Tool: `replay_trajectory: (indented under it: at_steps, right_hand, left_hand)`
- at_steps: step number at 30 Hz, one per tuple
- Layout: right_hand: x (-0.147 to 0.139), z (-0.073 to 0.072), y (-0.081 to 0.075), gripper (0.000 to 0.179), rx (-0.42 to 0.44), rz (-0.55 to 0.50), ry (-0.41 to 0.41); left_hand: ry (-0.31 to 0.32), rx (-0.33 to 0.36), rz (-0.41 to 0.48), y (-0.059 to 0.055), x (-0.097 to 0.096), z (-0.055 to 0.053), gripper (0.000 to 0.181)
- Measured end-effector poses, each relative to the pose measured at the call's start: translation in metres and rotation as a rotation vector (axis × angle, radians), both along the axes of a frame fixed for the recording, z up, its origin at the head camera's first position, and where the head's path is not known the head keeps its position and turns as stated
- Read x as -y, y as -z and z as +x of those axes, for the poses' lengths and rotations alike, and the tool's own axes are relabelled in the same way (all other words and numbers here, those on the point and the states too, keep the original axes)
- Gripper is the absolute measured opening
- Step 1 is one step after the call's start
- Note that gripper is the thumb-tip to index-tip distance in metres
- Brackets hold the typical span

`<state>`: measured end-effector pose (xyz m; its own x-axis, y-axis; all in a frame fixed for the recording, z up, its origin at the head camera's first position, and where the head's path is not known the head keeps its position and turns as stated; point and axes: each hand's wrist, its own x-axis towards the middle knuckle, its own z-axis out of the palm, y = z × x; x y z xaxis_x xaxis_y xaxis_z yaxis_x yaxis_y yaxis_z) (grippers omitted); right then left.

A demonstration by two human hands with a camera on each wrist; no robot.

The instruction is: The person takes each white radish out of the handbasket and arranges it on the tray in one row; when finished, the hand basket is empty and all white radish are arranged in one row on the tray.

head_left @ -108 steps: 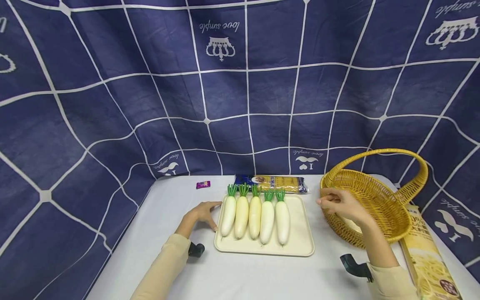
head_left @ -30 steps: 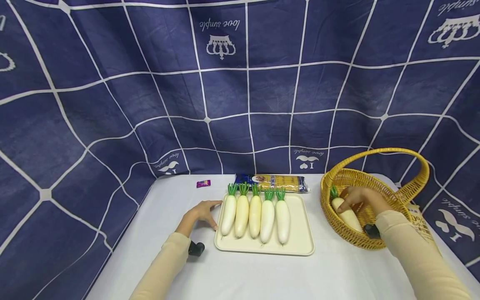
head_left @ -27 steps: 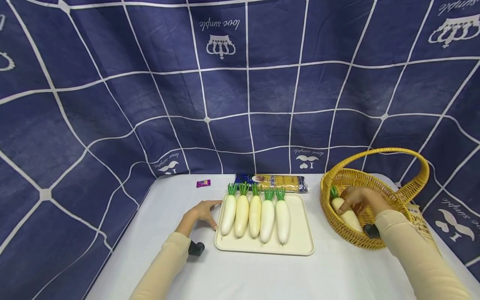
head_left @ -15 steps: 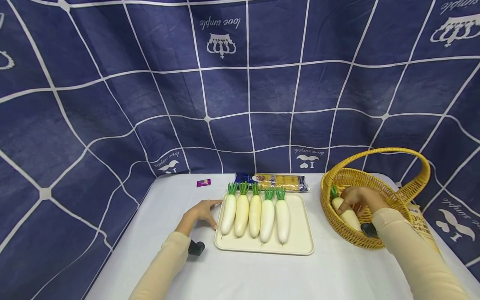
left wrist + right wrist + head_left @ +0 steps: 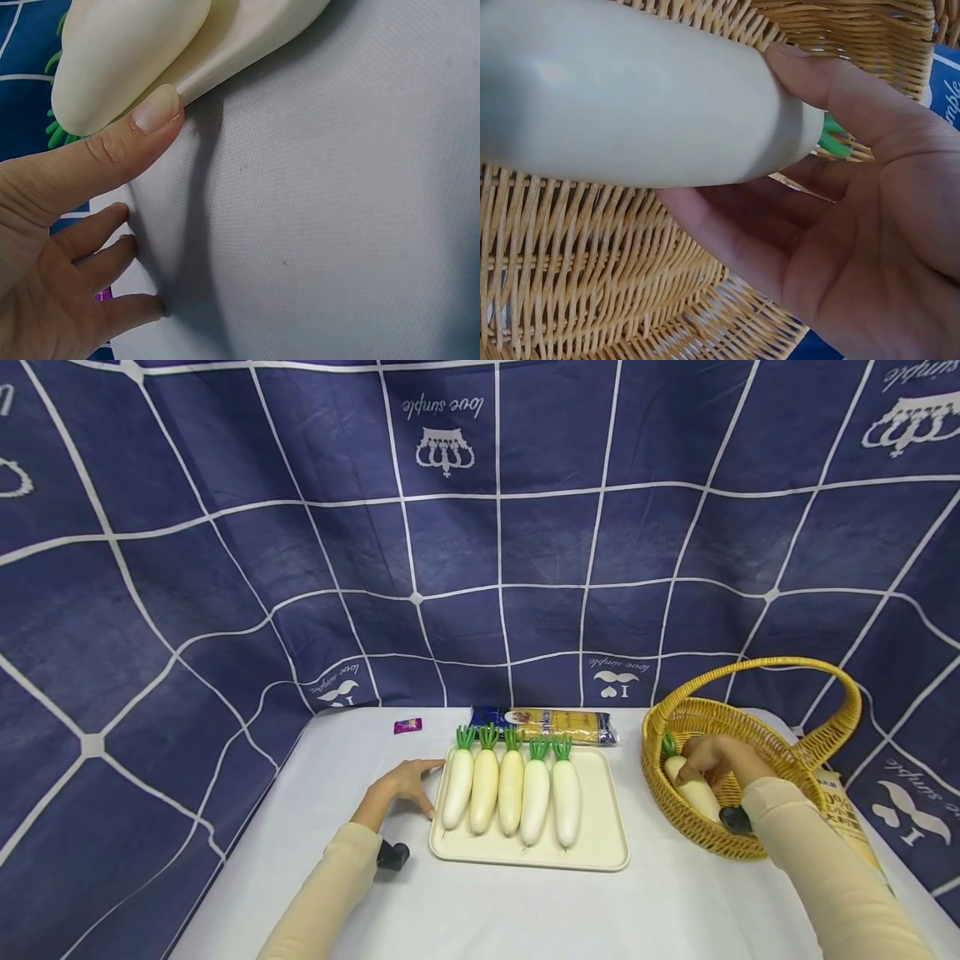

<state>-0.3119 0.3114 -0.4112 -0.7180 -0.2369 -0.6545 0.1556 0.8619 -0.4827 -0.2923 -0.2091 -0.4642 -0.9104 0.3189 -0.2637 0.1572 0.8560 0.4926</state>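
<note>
Several white radishes (image 5: 484, 793) with green tops lie side by side on a cream tray (image 5: 602, 831). My left hand (image 5: 405, 783) is at the tray's left side; in the left wrist view its thumb (image 5: 105, 154) touches the tray rim, while the other fingers are relaxed and spread by the table. Inside the yellow wicker basket (image 5: 671, 827) lies another white radish (image 5: 697, 795), its green top toward the back. My right hand (image 5: 716, 756) reaches in and holds it, thumb on one side and fingers on the other, as the right wrist view shows.
Behind the tray lies a blue and yellow noodle packet (image 5: 558, 725). A small purple packet (image 5: 408, 726) sits back left. The basket's tall arched handle (image 5: 757, 663) rises near my right hand. A yellow package (image 5: 846, 814) is partly hidden by the basket and right sleeve.
Since the earliest frame, my right hand has moved from the basket's left rim into the basket and onto the radish there. Over the last second it barely shifts. My left hand stays put.
</note>
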Motion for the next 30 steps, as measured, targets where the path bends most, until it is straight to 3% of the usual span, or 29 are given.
replay_trajectory:
  at_steps: [4,11,16,22,30]
  right_hand:
    - [-0.001,0.000,0.001,0.056,-0.007,-0.011,0.029]
    - [-0.006,-0.001,0.003,0.055,-0.034,-0.120,0.062]
    - [-0.013,0.001,0.004,0.050,-0.102,-0.154,0.057]
    - [-0.020,0.005,0.001,0.060,-0.185,-0.197,0.061]
    - [-0.028,0.009,-0.002,0.052,-0.376,-0.188,0.037]
  left_hand:
    - [-0.002,0.004,-0.003,0.000,0.001,0.000,0.101]
    - [-0.002,0.002,-0.013,-0.001,0.001,-0.001,0.100]
    - [0.000,0.009,-0.009,0.000,0.001,0.000,0.100]
    - [-0.001,0.008,-0.009,-0.001,0.000,0.000,0.100]
    - [-0.006,0.014,-0.010,-0.001,0.000,0.001,0.101]
